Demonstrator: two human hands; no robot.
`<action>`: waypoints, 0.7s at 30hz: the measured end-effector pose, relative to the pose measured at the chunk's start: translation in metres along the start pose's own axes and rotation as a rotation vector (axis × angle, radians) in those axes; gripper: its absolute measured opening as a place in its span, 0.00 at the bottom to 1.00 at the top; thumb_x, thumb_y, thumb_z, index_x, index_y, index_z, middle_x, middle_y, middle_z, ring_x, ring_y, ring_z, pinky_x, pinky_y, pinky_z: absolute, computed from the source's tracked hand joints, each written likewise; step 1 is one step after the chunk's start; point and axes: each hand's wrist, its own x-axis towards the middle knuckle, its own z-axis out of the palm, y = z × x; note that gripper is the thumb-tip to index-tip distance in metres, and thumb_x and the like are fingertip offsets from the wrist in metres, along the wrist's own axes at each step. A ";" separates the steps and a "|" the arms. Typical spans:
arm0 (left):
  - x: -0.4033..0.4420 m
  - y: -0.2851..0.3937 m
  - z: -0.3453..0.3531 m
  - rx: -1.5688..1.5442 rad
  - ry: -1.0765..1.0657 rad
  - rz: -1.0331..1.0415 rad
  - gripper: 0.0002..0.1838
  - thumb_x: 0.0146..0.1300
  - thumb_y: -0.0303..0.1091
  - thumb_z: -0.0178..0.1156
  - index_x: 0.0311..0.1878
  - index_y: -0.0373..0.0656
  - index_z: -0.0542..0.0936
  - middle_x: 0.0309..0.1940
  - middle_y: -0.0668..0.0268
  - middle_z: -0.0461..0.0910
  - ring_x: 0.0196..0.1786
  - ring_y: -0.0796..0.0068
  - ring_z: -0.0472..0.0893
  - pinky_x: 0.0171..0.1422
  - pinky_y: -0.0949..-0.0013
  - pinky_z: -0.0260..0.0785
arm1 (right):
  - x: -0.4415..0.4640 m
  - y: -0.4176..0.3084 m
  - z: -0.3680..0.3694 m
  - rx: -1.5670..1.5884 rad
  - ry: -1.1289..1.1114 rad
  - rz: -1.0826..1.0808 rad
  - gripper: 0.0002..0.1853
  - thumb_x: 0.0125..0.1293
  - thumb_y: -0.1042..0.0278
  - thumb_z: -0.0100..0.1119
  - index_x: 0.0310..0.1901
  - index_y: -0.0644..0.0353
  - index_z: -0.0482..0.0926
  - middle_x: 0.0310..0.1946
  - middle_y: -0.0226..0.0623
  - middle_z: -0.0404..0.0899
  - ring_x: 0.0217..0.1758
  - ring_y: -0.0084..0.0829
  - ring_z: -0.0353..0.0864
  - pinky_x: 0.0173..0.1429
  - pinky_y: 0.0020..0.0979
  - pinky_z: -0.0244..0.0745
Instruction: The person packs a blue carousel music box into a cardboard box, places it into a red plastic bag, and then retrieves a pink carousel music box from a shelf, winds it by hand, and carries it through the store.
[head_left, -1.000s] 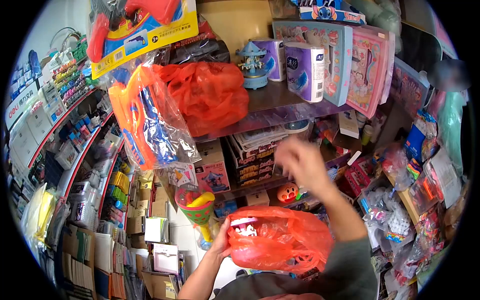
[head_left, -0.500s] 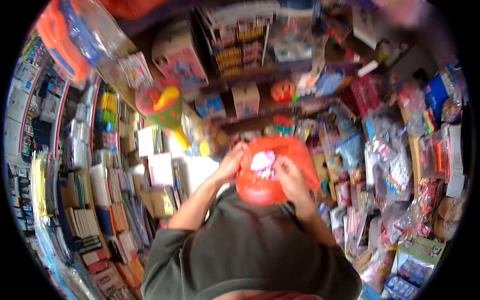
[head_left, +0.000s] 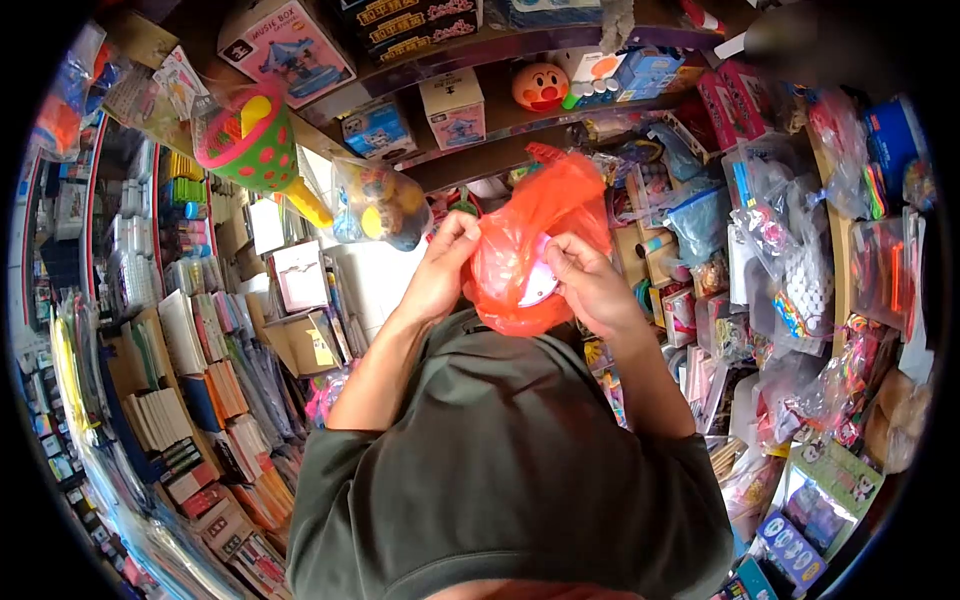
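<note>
A red translucent plastic bag [head_left: 520,230] hangs bunched in front of my chest. My left hand [head_left: 448,262] is closed on its left side, thumb and fingers pinched at the plastic. My right hand [head_left: 592,282] pinches at the bag's opening on the right. Close to those right fingertips, a white and pinkish item [head_left: 538,280] shows in the opening. Most of that item is covered by the red plastic, so its kind is unclear.
Shelves crowd around me. Ahead are a music box carton [head_left: 290,55], a small box [head_left: 455,108] and a round orange face toy [head_left: 540,87]. A green and pink bucket toy [head_left: 250,145] hangs front left. Books [head_left: 185,330] line the left; bagged goods [head_left: 790,230] hang right.
The view has shifted, and the shelves appear higher and further left. The bag has been lifted away from my lap and its upper part now stands taller. Both hands remain on it.
</note>
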 end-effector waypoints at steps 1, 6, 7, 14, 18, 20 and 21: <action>0.001 -0.005 -0.001 -0.190 0.014 0.060 0.05 0.81 0.34 0.49 0.47 0.46 0.72 0.42 0.72 0.75 0.46 0.81 0.74 0.55 0.73 0.68 | 0.001 0.005 -0.005 -0.056 0.009 -0.012 0.06 0.81 0.66 0.56 0.47 0.59 0.77 0.37 0.20 0.73 0.42 0.13 0.71 0.49 0.21 0.69; -0.001 -0.022 -0.016 -0.743 0.262 0.172 0.17 0.79 0.39 0.45 0.60 0.39 0.76 0.61 0.58 0.81 0.66 0.61 0.78 0.75 0.55 0.66 | -0.006 0.010 0.004 -0.217 0.165 -0.172 0.07 0.80 0.66 0.57 0.46 0.61 0.76 0.37 0.20 0.73 0.42 0.13 0.70 0.50 0.20 0.68; -0.002 -0.029 -0.030 -0.819 0.241 0.167 0.23 0.79 0.41 0.42 0.66 0.36 0.74 0.68 0.53 0.77 0.72 0.55 0.74 0.80 0.51 0.61 | -0.009 0.011 0.002 -0.265 0.170 -0.233 0.07 0.81 0.66 0.57 0.46 0.61 0.76 0.37 0.21 0.72 0.42 0.14 0.70 0.49 0.20 0.68; -0.003 -0.031 -0.055 -0.986 0.012 0.131 0.25 0.80 0.41 0.40 0.69 0.33 0.71 0.68 0.50 0.77 0.72 0.54 0.75 0.80 0.49 0.61 | -0.014 0.012 -0.001 -0.218 0.141 -0.427 0.08 0.81 0.65 0.55 0.45 0.61 0.74 0.42 0.25 0.69 0.44 0.16 0.68 0.49 0.20 0.65; 0.008 -0.028 -0.056 -0.994 -0.055 0.023 0.26 0.79 0.41 0.40 0.70 0.34 0.71 0.69 0.51 0.76 0.72 0.55 0.74 0.81 0.50 0.60 | -0.009 0.015 0.012 -0.070 0.055 -0.467 0.07 0.81 0.67 0.54 0.45 0.62 0.73 0.43 0.26 0.68 0.47 0.18 0.68 0.55 0.22 0.64; 0.011 -0.031 -0.052 -0.882 0.027 -0.097 0.26 0.80 0.41 0.40 0.70 0.35 0.71 0.70 0.52 0.76 0.72 0.56 0.74 0.81 0.50 0.60 | -0.006 0.020 0.019 -0.052 0.065 -0.486 0.07 0.81 0.68 0.54 0.46 0.62 0.73 0.44 0.28 0.69 0.49 0.19 0.67 0.60 0.24 0.62; 0.011 -0.032 -0.050 -0.871 -0.029 -0.142 0.26 0.80 0.42 0.40 0.70 0.35 0.71 0.70 0.52 0.76 0.72 0.55 0.74 0.81 0.50 0.60 | -0.004 0.024 0.022 -0.007 0.073 -0.476 0.06 0.81 0.67 0.54 0.46 0.61 0.73 0.45 0.27 0.71 0.49 0.19 0.68 0.59 0.25 0.62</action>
